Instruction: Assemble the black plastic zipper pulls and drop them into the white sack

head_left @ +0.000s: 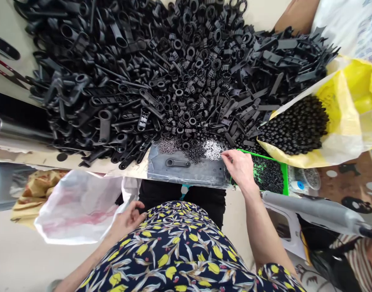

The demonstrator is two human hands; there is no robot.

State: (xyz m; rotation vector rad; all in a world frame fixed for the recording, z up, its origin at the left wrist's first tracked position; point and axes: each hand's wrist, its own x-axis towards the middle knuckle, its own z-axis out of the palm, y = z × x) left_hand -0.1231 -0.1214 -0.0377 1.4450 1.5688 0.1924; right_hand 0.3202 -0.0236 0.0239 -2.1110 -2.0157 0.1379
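My right hand (239,165) is at the right end of the dark work mat (198,173), fingers pinched together beside a small pile of silver pins (212,149); what they hold, if anything, is too small to make out. My left hand (131,217) hangs below the table edge near my shirt, fingers loosely curled and apart, with nothing visible in it. One black lever-shaped part (177,163) lies flat on the mat. Behind it are small dark pieces (194,155) and brownish pins (168,146).
A large heap of black plastic parts (127,69) covers the table behind the mat. Right are a green tray (285,174) and a yellow bag (353,101) of black pieces. A white bag (76,202) hangs at the left; red scissors (9,71) lie upper left.
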